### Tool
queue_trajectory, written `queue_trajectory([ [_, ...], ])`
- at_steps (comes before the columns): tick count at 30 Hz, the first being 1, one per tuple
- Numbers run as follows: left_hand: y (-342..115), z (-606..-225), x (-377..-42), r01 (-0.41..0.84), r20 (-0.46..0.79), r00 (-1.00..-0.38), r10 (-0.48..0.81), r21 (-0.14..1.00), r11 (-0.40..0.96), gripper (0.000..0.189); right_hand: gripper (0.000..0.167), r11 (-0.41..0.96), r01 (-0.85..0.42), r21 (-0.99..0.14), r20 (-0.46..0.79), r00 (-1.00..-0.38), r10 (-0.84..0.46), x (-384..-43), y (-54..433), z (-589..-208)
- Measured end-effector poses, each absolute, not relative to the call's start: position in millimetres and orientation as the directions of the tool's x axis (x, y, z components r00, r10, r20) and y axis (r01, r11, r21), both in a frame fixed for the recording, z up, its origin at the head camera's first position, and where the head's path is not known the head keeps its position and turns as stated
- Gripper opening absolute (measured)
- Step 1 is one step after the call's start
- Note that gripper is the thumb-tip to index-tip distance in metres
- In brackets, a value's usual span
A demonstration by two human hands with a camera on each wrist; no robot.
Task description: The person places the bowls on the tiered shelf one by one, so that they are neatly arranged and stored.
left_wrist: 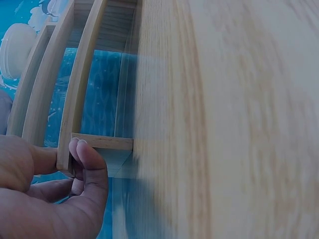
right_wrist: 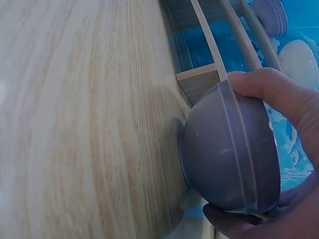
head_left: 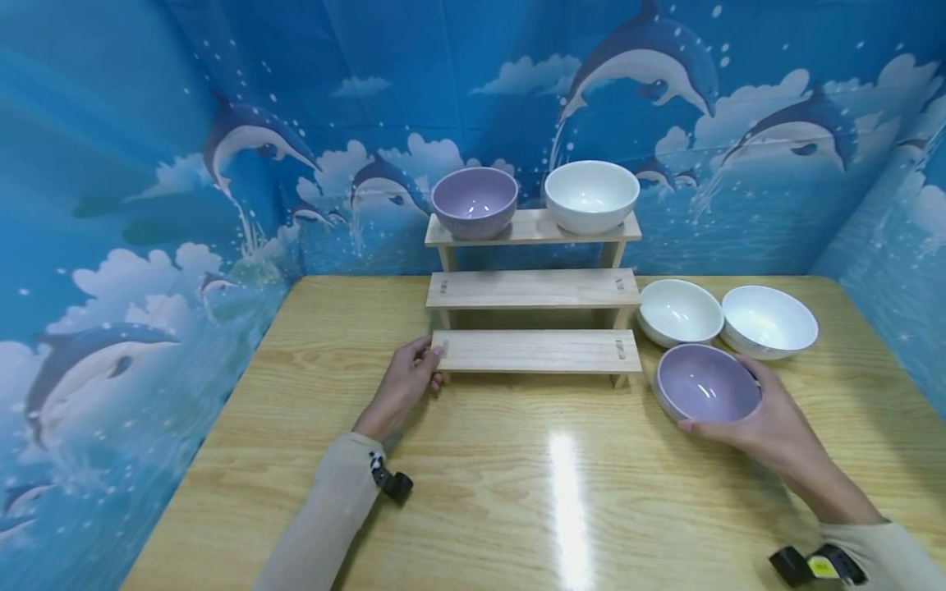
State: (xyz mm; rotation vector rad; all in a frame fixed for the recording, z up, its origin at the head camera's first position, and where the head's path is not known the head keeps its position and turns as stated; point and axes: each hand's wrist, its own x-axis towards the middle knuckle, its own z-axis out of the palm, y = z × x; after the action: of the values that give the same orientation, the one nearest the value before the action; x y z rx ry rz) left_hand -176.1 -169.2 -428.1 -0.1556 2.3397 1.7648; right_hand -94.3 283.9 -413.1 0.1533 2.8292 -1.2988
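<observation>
On the right of the table, my right hand (head_left: 776, 427) grips a purple bowl (head_left: 705, 384) by its rim and side, the thumb at the near edge. In the right wrist view the bowl's foot (right_wrist: 185, 162) is at or just above the tabletop; I cannot tell which. My left hand (head_left: 402, 382) pinches the left end of the lowest step (head_left: 532, 351) of a three-step wooden stand, thumb and fingers around the board's end in the left wrist view. A second purple bowl (head_left: 473, 205) and a white bowl (head_left: 591, 197) stand upright on the top step.
Two more white bowls, one smaller (head_left: 680, 312) and one wider (head_left: 770, 322), sit right of the stand, just behind the gripped bowl. The middle step (head_left: 532, 288) bears nothing. A blue dolphin-print curtain (head_left: 414, 82) closes off the back and sides of the wooden table (head_left: 458, 484).
</observation>
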Motion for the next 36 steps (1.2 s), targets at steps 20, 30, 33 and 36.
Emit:
queue_trajectory([
  [20, -168.3, -426.9, -175.2, -0.204, -0.225, -0.974, 0.037, 0.931, 0.303, 0.050, 0.129, 0.668, 0.052, -0.742, -0.013, -0.998, 0.063, -86.3, 283.6, -399.0],
  [30, -169.5, -427.3, -175.6, -0.194, -0.215, -0.976, 0.042, 0.934, 0.299, 0.050, 0.132, 0.676, 0.035, -0.736, -0.007, -0.999, 0.044, -82.3, 273.6, -386.1],
  [33, -169.1, -427.3, -175.5, -0.193, -0.214, -0.976, 0.040, 0.933, 0.303, 0.051, 0.131, 0.667, 0.003, -0.745, 0.019, -1.000, 0.025, -81.0, 270.1, -382.3],
  [36, -168.9, -427.4, -175.5, -0.192, -0.214, -0.976, 0.038, 0.933, 0.303, 0.051, 0.127, 0.657, -0.043, -0.753, 0.057, -0.998, 0.000, -80.8, 266.4, -378.3],
])
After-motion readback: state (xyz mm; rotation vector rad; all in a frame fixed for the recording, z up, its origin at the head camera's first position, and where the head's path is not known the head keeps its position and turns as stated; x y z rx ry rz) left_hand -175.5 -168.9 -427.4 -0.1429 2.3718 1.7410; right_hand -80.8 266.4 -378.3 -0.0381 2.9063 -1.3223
